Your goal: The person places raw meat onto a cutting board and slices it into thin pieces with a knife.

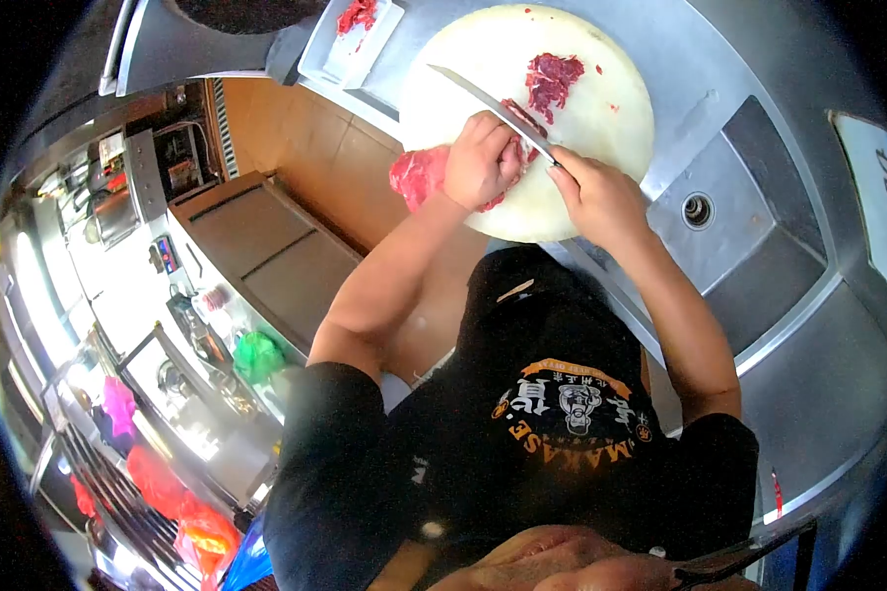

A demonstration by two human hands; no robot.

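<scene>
A piece of raw red meat (419,179) is pinned on a round white cutting board (611,163) beneath the left hand (483,163), whose curled fingers are closed over it; its uncovered end is seen at nine o'clock from that hand. A knife (496,109) is gripped by the handle in the closed right hand (601,197), its tip pointed toward ten o'clock. Sliced meat (554,84) is heaped at one o'clock from the left hand.

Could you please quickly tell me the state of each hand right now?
Left hand: curled closed, holding the large piece of meat on the round white board.
Right hand: closed, holding the knife.
</scene>
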